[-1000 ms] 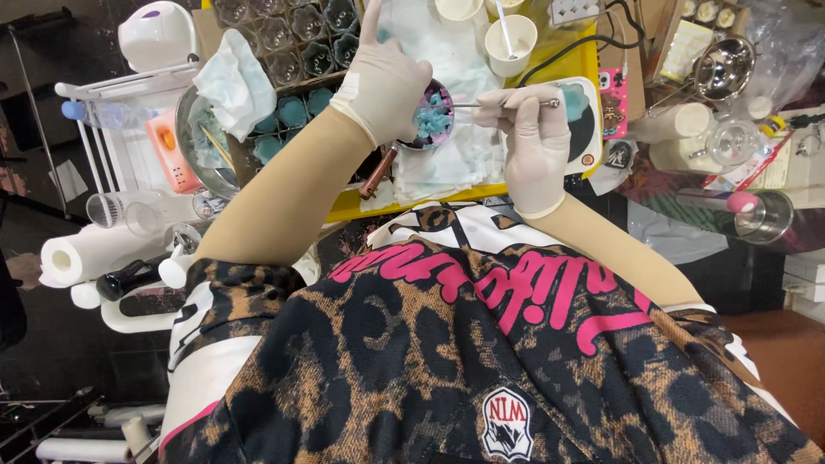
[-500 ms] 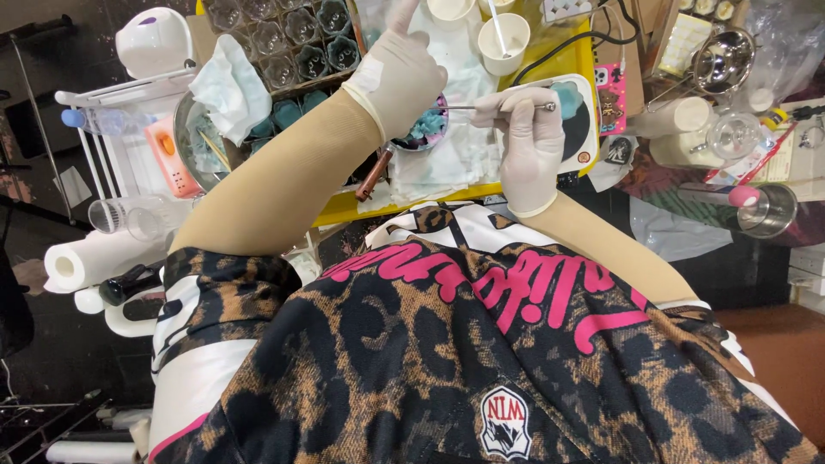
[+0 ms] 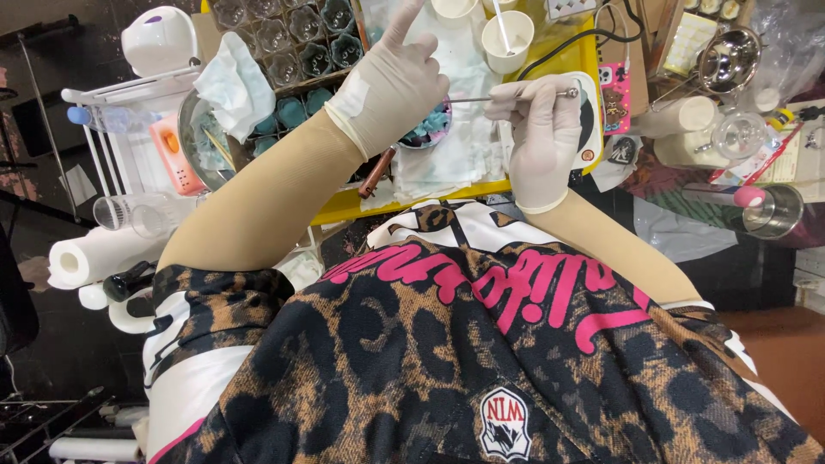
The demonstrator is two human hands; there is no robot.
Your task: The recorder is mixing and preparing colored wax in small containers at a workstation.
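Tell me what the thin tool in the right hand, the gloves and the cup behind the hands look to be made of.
Thin tool: likely polished metal; slim, silver-grey, with a bright glint. Gloves on left hand and right hand: probably latex or similar; cream, matte, clinging, wrinkled at the cuffs. Cup: apparently paper; opaque white, dull, with a rolled rim.

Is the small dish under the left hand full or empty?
Filled: blue and pink pieces show in the dish beside the left hand. How full, cannot tell; the hand hides most of it.

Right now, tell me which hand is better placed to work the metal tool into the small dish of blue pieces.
Right. The right hand already grips the metal tool, its tip pointing at the small dish. The left hand lies over the dish, apparently steadying it.
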